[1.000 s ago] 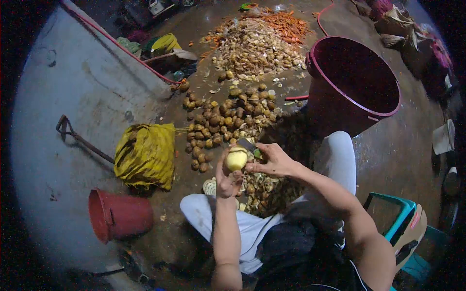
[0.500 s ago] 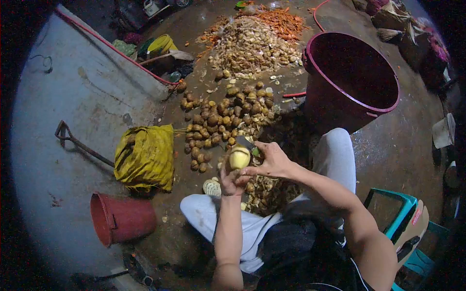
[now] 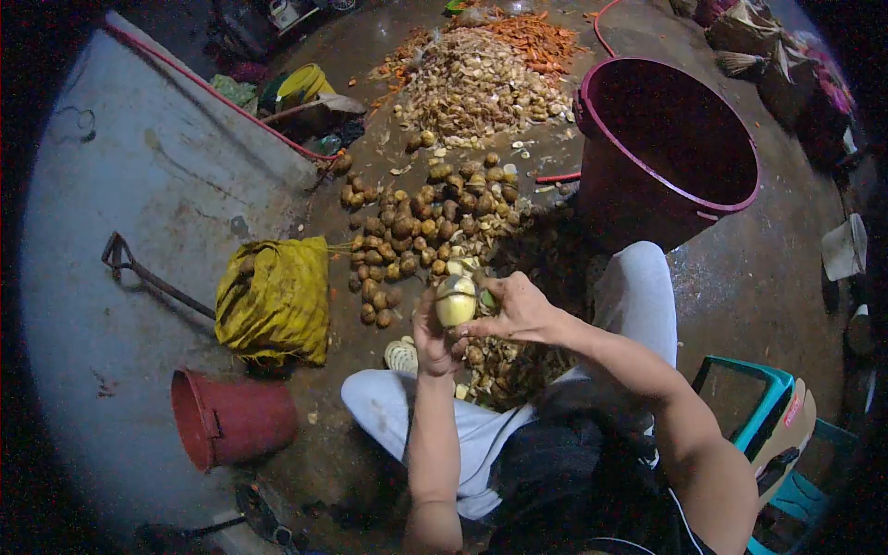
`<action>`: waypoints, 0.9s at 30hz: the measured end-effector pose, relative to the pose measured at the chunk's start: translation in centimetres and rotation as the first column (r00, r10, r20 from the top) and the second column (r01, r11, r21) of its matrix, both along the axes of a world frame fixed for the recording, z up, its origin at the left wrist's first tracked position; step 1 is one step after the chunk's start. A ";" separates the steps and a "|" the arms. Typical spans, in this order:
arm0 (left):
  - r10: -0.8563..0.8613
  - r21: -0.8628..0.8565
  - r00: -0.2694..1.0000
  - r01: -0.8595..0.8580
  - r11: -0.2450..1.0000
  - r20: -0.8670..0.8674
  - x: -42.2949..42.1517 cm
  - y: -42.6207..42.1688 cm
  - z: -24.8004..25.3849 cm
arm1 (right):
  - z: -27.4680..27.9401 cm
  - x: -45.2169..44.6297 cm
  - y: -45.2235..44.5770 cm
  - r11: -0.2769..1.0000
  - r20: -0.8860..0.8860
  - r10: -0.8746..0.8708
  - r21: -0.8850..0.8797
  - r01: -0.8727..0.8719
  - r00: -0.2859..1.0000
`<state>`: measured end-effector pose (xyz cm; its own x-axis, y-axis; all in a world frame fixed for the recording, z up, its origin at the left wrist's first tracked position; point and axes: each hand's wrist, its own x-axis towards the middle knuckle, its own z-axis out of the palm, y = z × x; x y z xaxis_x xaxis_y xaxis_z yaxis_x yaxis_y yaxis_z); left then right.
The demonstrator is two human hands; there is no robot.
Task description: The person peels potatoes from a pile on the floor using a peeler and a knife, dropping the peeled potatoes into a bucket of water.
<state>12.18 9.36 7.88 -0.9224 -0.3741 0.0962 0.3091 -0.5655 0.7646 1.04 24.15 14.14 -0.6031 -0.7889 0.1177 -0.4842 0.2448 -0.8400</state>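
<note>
On the far left a tool handle [image 3: 139, 268] is leaning against the wall, running to a yellow sack [image 3: 277, 301]. Below it a red bucket [image 3: 245, 416] is lying tipped on its side. Further right, brown potatoes [image 3: 398, 227] are sitting loose on the wet floor, their skins showing.

Just beyond the knees, the left hand [image 3: 435, 338] is cupping one potato [image 3: 455, 313], its grip closing round the lower part and near side. Pale flesh is showing across most of the face turned upward, so that face is looking largely bare; the underside is staying out of my sight, and I can't tell how much skin it is carrying. A darker band is crossing near the top, just by a grey blade [image 3: 456, 282]. I'm taking that to be the edge of the cut.

The right hand [image 3: 523, 310] is clamping the blade between its fingers, while its thumb is resting against or just beside the potato. Its handle is hiding in the grip. Underneath, peelings [image 3: 509, 356] are lying in a dark, ragged heap between the legs. Off to the right a big tub [image 3: 601, 199] is standing upright, and nearer a teal stool [image 3: 782, 384] is sitting by the elbow.
</note>
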 end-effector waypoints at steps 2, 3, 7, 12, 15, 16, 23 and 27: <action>-0.007 -0.049 0.998 0.010 0.999 0.060 0.2 -0.8 -0.5 | 0.0 0.4 -0.1 0.999 -0.019 0.010 0.053 -0.009 1.000; -0.005 -0.048 0.998 0.008 0.999 0.060 0.0 -0.4 -0.1 | -0.2 0.7 -0.3 0.999 -0.045 0.007 0.054 -0.004 0.999; 0.108 -0.164 0.994 -0.105 0.981 0.008 -0.5 -0.1 1.4 | -1.9 0.3 -0.5 0.993 -0.053 0.042 0.112 -0.036 0.998; -0.046 -0.274 0.996 0.024 0.961 -0.075 -0.1 -1.3 2.5 | -0.8 -1.1 0.0 0.999 -0.113 -0.016 0.033 0.019 0.993; -0.057 -0.346 0.997 0.034 0.938 -0.058 0.3 -1.5 3.4 | -0.1 -1.2 0.2 0.998 -0.109 0.014 0.062 -0.007 0.994; -0.073 -0.389 0.996 0.049 0.920 -0.046 0.3 -1.5 3.6 | 0.0 -1.2 0.3 0.998 -0.115 0.028 0.064 -0.020 0.993; -0.088 -0.383 0.989 0.037 0.923 -0.119 0.3 -1.9 3.3 | 0.4 -0.6 0.3 0.993 -0.086 0.106 0.059 -0.101 0.991; 0.004 -0.414 0.989 -0.065 0.908 -0.146 0.3 -1.5 3.8 | 0.0 -0.5 0.1 0.961 -0.110 0.157 0.247 -0.126 0.981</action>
<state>12.50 7.85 11.68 -0.8758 -0.3027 0.3761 0.4425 -0.1917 0.8761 0.55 24.24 14.11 -0.4756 -0.8795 -0.0149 -0.6276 0.3511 -0.6949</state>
